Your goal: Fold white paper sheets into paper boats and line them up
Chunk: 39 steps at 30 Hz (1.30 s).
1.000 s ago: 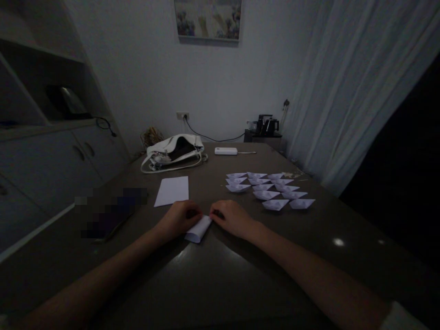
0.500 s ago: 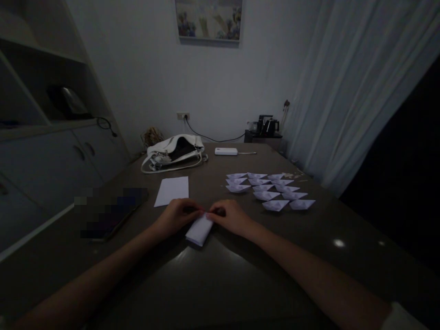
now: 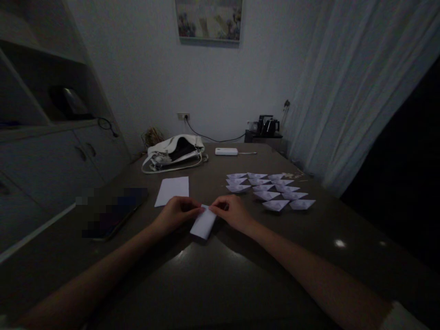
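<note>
A small folded sheet of white paper [image 3: 203, 224] is held between my two hands over the dark table [image 3: 213, 284]. My left hand [image 3: 177, 213] pinches its far left corner between thumb and fingers. At the far right corner, my right hand [image 3: 232, 211] has its thumb and fingers closed on the same paper. The near end of the paper points toward me and is tilted slightly. To the right sit several folded paper boats [image 3: 275, 205] in rows. A stack of white paper [image 3: 173, 189] lies flat just beyond my left hand.
A white handbag [image 3: 175, 151] lies open at the back left. Beside it is a white power bank [image 3: 226, 151] with a short cable. A blurred, phone-like dark object [image 3: 117, 215] rests at left. Small paper scraps [image 3: 291, 175] lie behind the boats.
The folded paper has shifted slightly right and away from me, and its near end now shows a single broad face. Both hands keep their pinch near its far end.
</note>
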Available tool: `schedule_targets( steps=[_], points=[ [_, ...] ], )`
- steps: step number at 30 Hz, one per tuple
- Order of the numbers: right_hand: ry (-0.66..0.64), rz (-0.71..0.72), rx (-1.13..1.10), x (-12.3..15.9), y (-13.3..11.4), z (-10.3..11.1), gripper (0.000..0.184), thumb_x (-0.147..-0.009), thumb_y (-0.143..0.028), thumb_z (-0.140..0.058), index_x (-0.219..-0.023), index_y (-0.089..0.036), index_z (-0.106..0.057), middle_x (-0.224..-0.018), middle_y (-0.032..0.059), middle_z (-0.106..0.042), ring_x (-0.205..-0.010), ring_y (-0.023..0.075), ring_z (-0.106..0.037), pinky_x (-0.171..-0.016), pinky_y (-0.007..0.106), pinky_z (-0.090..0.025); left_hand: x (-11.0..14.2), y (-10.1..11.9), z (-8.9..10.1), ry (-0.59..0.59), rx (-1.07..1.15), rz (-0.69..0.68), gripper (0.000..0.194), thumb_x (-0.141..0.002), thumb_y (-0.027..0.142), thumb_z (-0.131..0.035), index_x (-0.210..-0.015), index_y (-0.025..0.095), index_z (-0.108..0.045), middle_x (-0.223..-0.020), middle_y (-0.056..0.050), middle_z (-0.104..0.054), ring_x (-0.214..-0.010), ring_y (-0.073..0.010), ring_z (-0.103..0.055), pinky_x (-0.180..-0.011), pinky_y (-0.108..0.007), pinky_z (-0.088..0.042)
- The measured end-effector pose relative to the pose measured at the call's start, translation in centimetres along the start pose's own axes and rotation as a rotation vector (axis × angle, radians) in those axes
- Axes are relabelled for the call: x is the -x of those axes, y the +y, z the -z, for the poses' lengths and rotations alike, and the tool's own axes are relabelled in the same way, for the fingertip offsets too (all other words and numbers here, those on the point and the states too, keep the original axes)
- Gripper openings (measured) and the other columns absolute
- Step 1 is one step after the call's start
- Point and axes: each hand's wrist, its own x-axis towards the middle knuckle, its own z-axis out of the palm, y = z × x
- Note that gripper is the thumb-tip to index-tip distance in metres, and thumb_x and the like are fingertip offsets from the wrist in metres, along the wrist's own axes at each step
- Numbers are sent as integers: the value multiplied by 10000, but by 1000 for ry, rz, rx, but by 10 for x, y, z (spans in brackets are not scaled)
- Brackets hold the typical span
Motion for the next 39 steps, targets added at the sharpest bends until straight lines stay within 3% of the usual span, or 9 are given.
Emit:
schedule_targets(
  steps=[9, 14, 18, 23, 28, 34, 39],
  points=[
    [-12, 0, 12, 1, 1, 0, 124, -793, -201, -616, -750, -116, -696, -677, 33, -663, -602, 98, -541, -564, 200, -372, 1, 0, -1, -41, -42, -45, 315, -752, 423, -630, -852, 128, -680, -798, -59, -702, -727, -193, -627, -610, -265, -471],
    [-70, -40, 145, 2, -1, -1, 102, -784, -166, -621, -742, -118, -700, -640, 21, -649, -579, 95, -532, -559, 199, -353, 5, 1, -4, 4, -381, -327, 202, -804, 274, -589, -959, 161, -651, -878, -55, -652, -793, -185, -600, -692, -279, -467],
    [-77, -27, 240, 3, 2, -4, 84, -776, -176, -639, -749, -123, -698, -667, 23, -648, -608, 104, -542, -568, 201, -347, 7, -2, -8, -101, -483, -470, 121, -834, 172, -547, -867, 169, -663, -888, -52, -634, -798, -157, -598, -704, -244, -459],
    [-58, 3, 330, 3, 8, -9, 68, -750, -198, -671, -750, -131, -677, -739, 33, -641, -686, 122, -557, -613, 211, -356, 3, -9, -10, -177, -469, -469, 144, -857, 157, -539, -904, 172, -673, -882, -47, -647, -785, -143, -605, -689, -225, -457],
    [-54, 32, 388, 3, 6, -6, 70, -762, -188, -654, -806, -136, -639, -787, 30, -630, -715, 118, -558, -624, 212, -351, 0, -13, -9, -171, -473, -440, 148, -848, 151, -554, -896, 187, -689, -887, -44, -648, -837, -162, -590, -727, -247, -453],
    [-150, 180, 599, 2, -9, 20, 50, -804, -206, -606, -832, -168, -622, -822, 19, -634, -717, 115, -538, -595, 220, -300, 1, -12, -8, -162, -471, -413, 138, -842, 153, -557, -860, 188, -690, -870, -42, -638, -834, -166, -579, -721, -245, -442],
    [-250, 183, 722, 6, -21, 26, 64, -817, -196, -555, -828, -173, -613, -826, 25, -656, -735, 128, -565, -570, 233, -277, 1, -11, -8, -168, -479, -406, 140, -844, 164, -560, -872, 195, -694, -871, -41, -638, -850, -175, -571, -734, -254, -431]
  ],
)
